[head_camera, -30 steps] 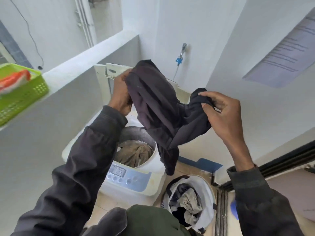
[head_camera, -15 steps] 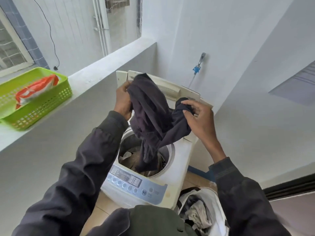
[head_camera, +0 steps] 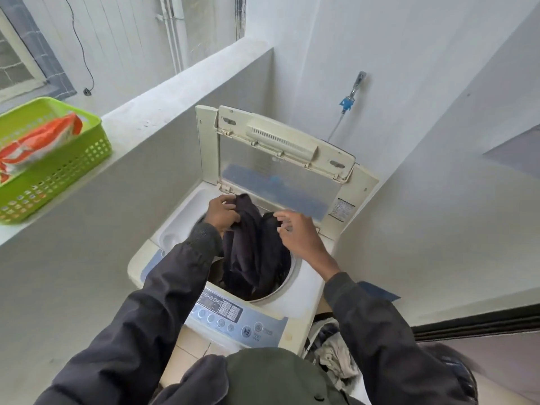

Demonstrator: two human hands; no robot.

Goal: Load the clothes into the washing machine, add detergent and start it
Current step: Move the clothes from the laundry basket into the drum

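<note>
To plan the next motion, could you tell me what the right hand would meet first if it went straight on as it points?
Probably the dark garment bunched in the washing machine opening, just ahead of the right hand; depth is unclear.

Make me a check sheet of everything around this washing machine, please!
Surface: ledge bears a green basket; tiled floor below.
Job's things: washer, lid up; dark garment half inside it; more clothes low on its right; orange packet, maybe detergent, in the basket.
Clutter: nothing seen.
Grips: left grip holds the garment; right grip open, by the cloth.
Cables: black cable on the far wall; hose from the tap.
Surroundings: white walls, window at left.
</note>
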